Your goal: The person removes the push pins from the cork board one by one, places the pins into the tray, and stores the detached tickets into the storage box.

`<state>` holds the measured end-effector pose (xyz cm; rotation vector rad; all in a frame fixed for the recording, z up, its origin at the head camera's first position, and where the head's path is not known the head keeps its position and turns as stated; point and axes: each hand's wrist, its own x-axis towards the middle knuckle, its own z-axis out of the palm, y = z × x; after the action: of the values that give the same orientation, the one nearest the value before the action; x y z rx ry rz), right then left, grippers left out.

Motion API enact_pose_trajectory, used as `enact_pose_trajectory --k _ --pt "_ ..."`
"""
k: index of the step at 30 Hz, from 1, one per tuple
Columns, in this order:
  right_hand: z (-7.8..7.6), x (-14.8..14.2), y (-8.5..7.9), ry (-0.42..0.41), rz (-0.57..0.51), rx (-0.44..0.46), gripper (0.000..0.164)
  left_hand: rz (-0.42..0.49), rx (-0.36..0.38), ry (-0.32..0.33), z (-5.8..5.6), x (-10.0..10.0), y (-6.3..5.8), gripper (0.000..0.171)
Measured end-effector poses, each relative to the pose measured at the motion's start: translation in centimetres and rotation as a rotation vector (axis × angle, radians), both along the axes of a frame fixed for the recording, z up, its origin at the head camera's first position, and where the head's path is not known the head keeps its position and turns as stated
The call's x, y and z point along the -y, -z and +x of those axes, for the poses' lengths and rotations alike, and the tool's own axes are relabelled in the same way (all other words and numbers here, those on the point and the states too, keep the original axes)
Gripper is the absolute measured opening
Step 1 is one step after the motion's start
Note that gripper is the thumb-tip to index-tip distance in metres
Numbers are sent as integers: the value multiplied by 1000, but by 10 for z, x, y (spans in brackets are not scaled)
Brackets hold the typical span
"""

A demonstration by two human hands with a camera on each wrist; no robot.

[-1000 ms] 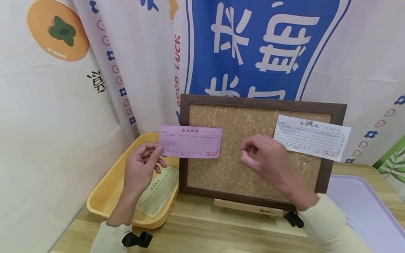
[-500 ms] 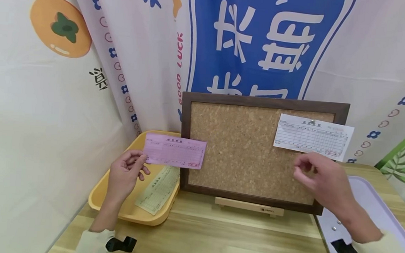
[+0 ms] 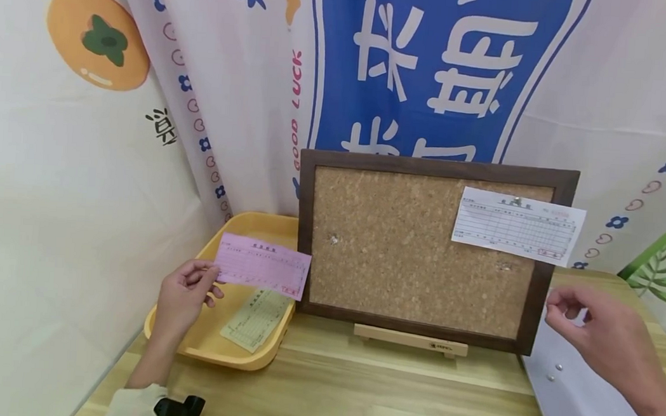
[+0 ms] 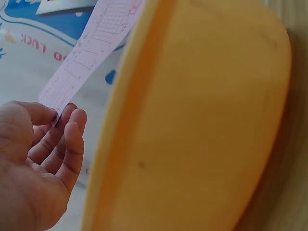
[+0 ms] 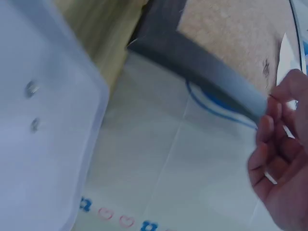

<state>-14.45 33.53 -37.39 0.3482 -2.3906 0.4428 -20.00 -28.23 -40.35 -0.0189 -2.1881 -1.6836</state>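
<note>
My left hand [image 3: 181,291] pinches a purple receipt slip [image 3: 263,264] by its lower left corner, thumb against the fingers. The slip is tilted, in front of the yellow tray [image 3: 263,359] and the board's left edge. A pale yellow slip [image 3: 256,321] lies in that tray. My right hand [image 3: 606,333] hovers over the lilac tray [image 3: 596,405], its fingers curled and the thumb meeting the forefinger. No object shows between those tips, though something small could be hidden. In the right wrist view, two small silvery pins [image 5: 32,89] lie on the lilac tray.
A framed corkboard [image 3: 410,257] stands on a wooden stand [image 3: 411,340]. A white receipt slip [image 3: 517,225] hangs at its upper right, overlapping the frame, under a small clear pin. Worn spots mark the cork. A printed curtain [image 3: 259,102] hangs behind the wooden table [image 3: 356,394].
The left hand has moved left and down with the purple slip, away from the board and over the yellow tray. The right hand has moved right, from before the board to the lilac tray.
</note>
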Motion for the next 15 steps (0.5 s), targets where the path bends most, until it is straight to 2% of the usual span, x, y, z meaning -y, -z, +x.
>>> enact_pose_trajectory --k 8,11,15 --pt "10 -24 20 84 17 223 17 -101 60 -90 3 11 9 24" --pt "14 -31 27 113 22 262 15 -168 84 -122 2 15 10 21" --pt "18 -40 35 134 41 292 14 -255 114 -129 -1 18 11 21"
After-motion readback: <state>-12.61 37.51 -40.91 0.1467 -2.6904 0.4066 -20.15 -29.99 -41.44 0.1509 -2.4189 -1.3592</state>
